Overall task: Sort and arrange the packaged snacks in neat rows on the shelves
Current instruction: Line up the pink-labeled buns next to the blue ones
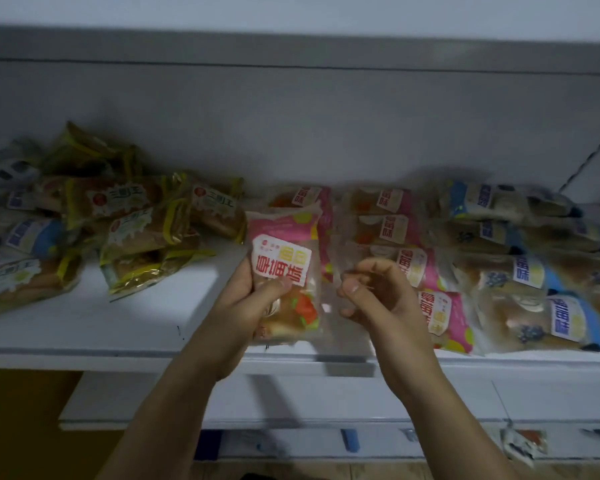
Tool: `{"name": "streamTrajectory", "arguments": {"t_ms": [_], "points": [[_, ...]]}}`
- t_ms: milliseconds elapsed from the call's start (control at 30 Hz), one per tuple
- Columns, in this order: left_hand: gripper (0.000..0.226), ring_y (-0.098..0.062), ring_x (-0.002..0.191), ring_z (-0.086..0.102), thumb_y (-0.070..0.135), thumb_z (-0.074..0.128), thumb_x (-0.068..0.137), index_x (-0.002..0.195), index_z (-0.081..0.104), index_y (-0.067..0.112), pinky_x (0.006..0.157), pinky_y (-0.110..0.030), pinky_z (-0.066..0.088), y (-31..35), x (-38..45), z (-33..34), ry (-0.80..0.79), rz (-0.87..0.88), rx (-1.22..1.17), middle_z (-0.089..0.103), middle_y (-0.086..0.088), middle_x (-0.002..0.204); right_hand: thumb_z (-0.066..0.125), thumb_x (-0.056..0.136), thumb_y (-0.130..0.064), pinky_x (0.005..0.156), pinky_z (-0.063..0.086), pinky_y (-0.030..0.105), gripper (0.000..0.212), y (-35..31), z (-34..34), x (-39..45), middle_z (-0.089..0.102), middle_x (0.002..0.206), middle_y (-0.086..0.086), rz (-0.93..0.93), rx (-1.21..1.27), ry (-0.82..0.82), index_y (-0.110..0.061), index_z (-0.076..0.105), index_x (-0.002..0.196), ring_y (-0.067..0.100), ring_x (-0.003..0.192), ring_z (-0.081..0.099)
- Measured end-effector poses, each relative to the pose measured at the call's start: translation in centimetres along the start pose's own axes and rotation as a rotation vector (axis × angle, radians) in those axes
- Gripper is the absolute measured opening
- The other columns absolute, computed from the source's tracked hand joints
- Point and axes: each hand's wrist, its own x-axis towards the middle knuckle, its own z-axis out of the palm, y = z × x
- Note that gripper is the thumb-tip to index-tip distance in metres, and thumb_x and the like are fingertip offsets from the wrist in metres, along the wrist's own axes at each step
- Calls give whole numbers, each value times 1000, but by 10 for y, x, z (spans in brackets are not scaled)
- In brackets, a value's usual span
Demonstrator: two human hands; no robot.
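My left hand (246, 299) grips a pink strawberry bread pack (284, 258) just above the white shelf (118, 327), thumb across its label. Beside it, my right hand (378, 292) is curled, its fingertips at the clear edge of a neighbouring pink pack (409, 268); whether it pinches the wrapper I cannot tell. Behind and to the right lies a row of pink packs (388, 202). Further right lie rows of blue blueberry packs (527, 271).
A loose heap of yellow bread packs (136, 216) with a few blue ones sits on the shelf's left side. A lower shelf (291, 403) juts out below, with a small packet (523, 445) at its right. The shelf's grey back panel rises behind.
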Motion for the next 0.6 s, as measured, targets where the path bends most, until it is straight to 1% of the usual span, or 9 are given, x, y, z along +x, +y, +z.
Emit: {"name": "streamTrajectory", "arguments": {"t_ms": [33,100,167,200,267,333,400,500,600], "points": [[40,-19,104,74,15,67,93,130,60,28,86,-40,61,5,0,-4,-80,-16,109,77,2,112,80,83,-26,86,57,39,36,-4,-2,4,70,101,-4,-27,-19,-21,-18,63,114,15,99,70],[43,-17,103,74,20,74,89,129,61,29,85,-34,60,14,2,-10,-238,-40,340,77,3,112,85,81,-29,90,59,37,51,-14,-2,10,70,115,-6,-68,-84,-139,-26,59,126,17,109,69],[49,-19,107,73,27,79,83,129,62,29,89,-37,60,20,5,-13,-308,-43,440,76,1,116,84,82,-16,85,61,32,52,-22,2,18,70,119,-6,-85,-121,-218,-31,58,124,16,106,71],[56,-21,107,73,30,84,78,129,63,27,89,-38,61,21,5,-15,-301,-40,414,76,-1,117,83,81,-10,82,61,31,49,-23,2,21,71,117,-5,-113,-135,-198,-30,60,120,15,102,72],[72,-25,105,74,35,89,62,129,63,26,84,-41,62,18,6,-21,-189,-21,341,76,-4,117,85,78,-10,80,63,37,40,-22,-1,25,73,109,-3,-192,-163,-95,-22,63,110,17,98,73],[79,-32,102,75,34,91,53,127,64,26,82,-46,61,10,6,-32,-24,-11,229,76,-11,116,88,75,-22,81,62,48,33,-14,-8,24,74,101,-1,-249,-235,-22,-18,64,98,20,95,74],[81,-36,100,75,32,92,50,125,63,22,83,-46,59,-1,4,-34,136,8,80,76,-15,114,88,72,-34,77,61,48,32,-6,-11,20,73,92,-2,-265,-389,-6,-22,61,84,17,90,72],[63,-29,94,77,24,90,68,122,59,18,78,-43,62,-12,-1,-30,320,103,49,79,-7,102,87,70,-42,67,58,39,36,0,-7,17,69,84,-10,-271,-628,-26,-26,56,75,9,81,66],[37,-19,85,77,13,83,85,110,58,23,67,-35,63,-17,-3,-28,455,218,249,76,-8,94,84,69,-53,65,55,40,40,5,-3,18,64,87,-11,-292,-792,-16,-29,52,74,9,81,61]]}}
